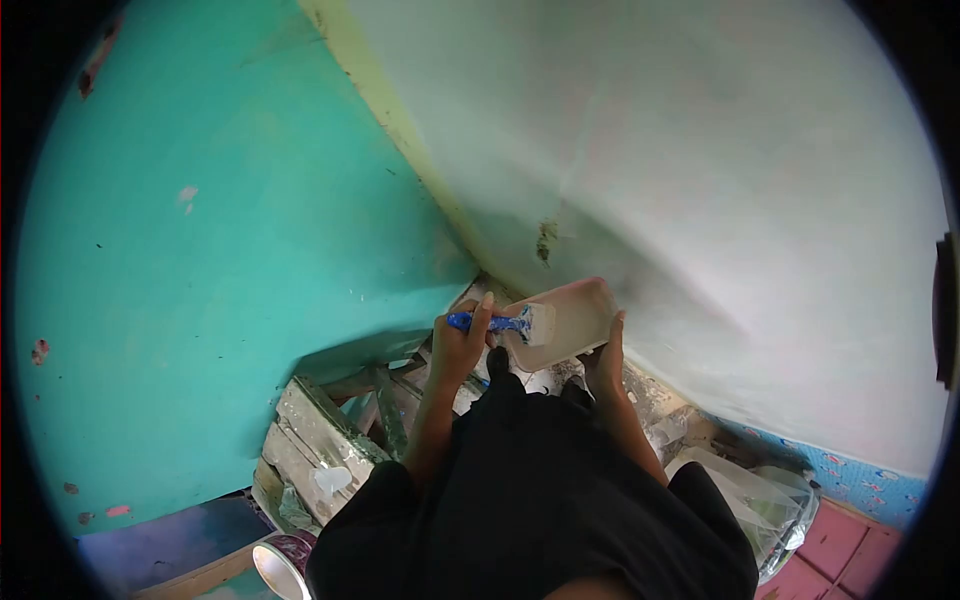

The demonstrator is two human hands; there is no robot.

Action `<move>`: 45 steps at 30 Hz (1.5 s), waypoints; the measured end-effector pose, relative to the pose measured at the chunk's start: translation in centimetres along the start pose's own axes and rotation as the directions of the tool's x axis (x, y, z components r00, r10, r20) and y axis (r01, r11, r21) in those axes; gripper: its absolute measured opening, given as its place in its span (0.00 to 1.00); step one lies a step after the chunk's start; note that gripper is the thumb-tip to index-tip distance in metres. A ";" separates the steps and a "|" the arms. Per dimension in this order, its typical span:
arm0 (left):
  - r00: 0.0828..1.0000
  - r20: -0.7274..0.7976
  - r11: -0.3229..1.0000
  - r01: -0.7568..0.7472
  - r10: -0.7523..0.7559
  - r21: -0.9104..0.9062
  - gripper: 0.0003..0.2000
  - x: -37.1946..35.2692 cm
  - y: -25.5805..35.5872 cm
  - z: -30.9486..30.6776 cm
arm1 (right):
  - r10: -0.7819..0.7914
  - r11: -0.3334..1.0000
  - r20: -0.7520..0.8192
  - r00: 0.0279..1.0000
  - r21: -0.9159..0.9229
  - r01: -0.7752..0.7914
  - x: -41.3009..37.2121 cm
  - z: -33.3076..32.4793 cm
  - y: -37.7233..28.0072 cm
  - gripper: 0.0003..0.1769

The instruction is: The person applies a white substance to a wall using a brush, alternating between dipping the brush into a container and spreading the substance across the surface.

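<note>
A flat paintbrush is gripped by its smooth blue handle in the left hand, the fingers closed around it and the thumb raised along it. Its broad head, coated in whitish paint, is held over the left part of a shallow tray. The tray, rectangular with rounded corners and pale, slightly pinkish walls, is held tilted by the right hand: the thumb is laid along the right end, and the other fingers are partly hidden at the near side.

The far corner is formed by a glossy turquoise wall on the left, chipped in spots, and a smooth whitish wall on the right, marked by one rough dark patch. The two are separated by a yellowish strip. At the near left, a worn, paint-spattered wooden structure is seen, with a round-rimmed container nearer. At the near right, a translucent plastic container is set beside pink square tiles.
</note>
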State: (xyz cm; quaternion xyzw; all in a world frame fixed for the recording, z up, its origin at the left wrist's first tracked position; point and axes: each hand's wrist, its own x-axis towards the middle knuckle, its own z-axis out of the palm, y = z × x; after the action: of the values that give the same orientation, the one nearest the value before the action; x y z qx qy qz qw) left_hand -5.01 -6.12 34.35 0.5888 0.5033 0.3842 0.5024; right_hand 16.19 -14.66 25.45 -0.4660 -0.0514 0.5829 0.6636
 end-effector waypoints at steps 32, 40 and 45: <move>0.987 0.135 0.994 0.083 -0.091 0.068 0.14 11.5 -10.9 -11.2 | -0.137 0.987 -0.285 0.949 -0.122 0.105 5.4 7.5 6.6 0.43; 0.993 -0.040 0.977 -0.121 0.115 -0.174 0.16 18.2 -17.2 -4.0 | -0.100 0.994 -0.302 0.948 -0.066 0.084 3.6 4.2 6.9 0.42; 0.994 -0.040 0.994 -0.098 0.100 0.043 0.17 19.2 -28.9 -1.9 | -0.124 0.992 -0.355 0.927 -0.047 0.115 2.0 2.5 6.0 0.38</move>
State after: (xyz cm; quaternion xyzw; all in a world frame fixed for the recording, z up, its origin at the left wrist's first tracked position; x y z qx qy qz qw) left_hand -8.97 12.71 5.42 0.6151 0.4918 0.4105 0.4597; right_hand 10.92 -12.30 21.86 -0.5686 0.0342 0.4464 0.6901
